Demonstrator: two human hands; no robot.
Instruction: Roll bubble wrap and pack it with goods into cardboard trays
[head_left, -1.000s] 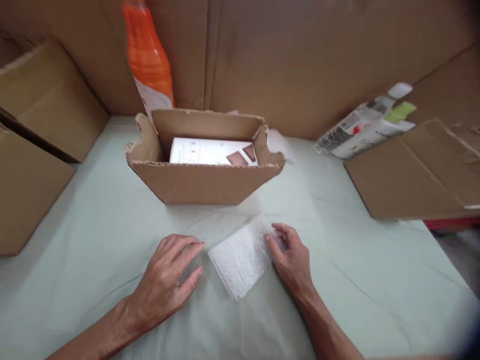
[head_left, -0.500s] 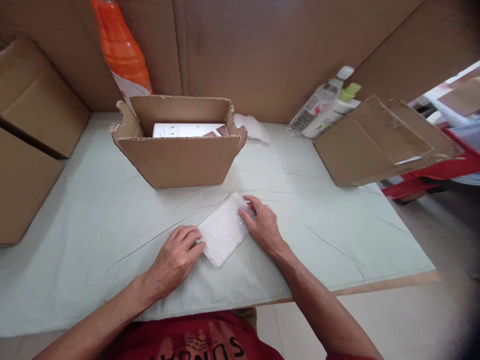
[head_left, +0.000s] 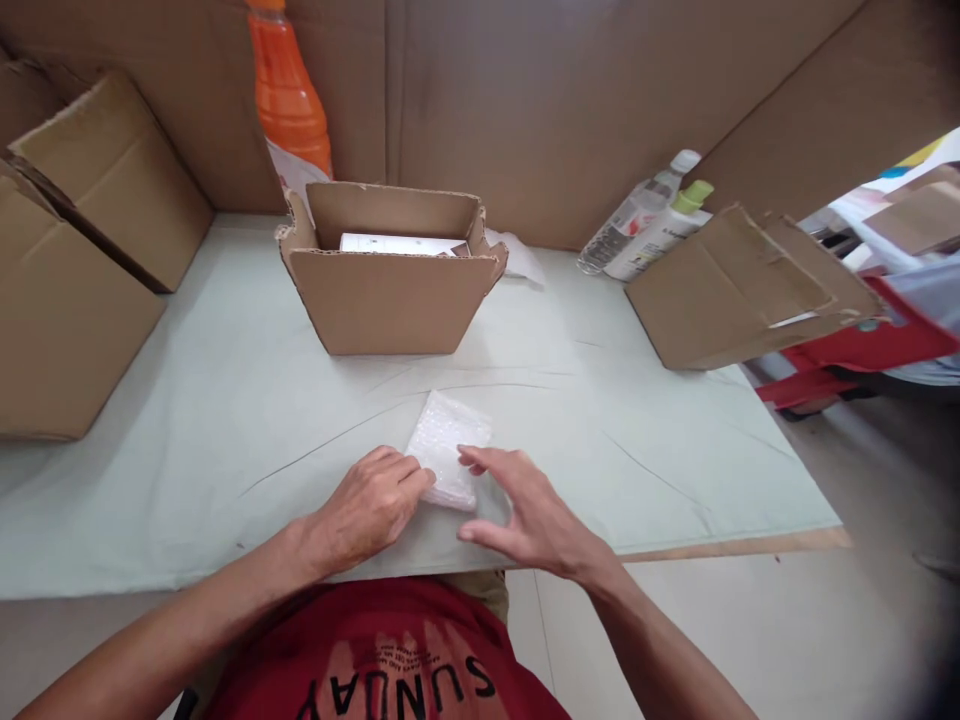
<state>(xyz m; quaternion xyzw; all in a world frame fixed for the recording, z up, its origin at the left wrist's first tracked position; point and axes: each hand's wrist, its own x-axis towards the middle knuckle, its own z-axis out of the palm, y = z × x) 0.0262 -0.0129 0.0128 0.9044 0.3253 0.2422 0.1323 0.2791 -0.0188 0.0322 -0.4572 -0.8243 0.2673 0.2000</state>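
A flat piece of bubble wrap, folded into a rough rectangle, lies on the pale green tablecloth near the front edge. My left hand pinches its lower left side between thumb and curled fingers. Over the lower right corner, my right hand is open, thumb apart from the fingers, its fingertips close above or touching the wrap. Whether something is inside the wrap cannot be made out. Beyond it stands an open cardboard box with white printed boxes inside.
An orange bottle stands behind the box. At the left are larger cardboard boxes. To the right, a water bottle and a green-capped white bottle lean beside another open cardboard box. White wrap lies behind.
The bubble wrap has turned and come nearer to me. My right hand has left its upper right edge, moved down to the lower right and spread open. My left hand keeps hold.
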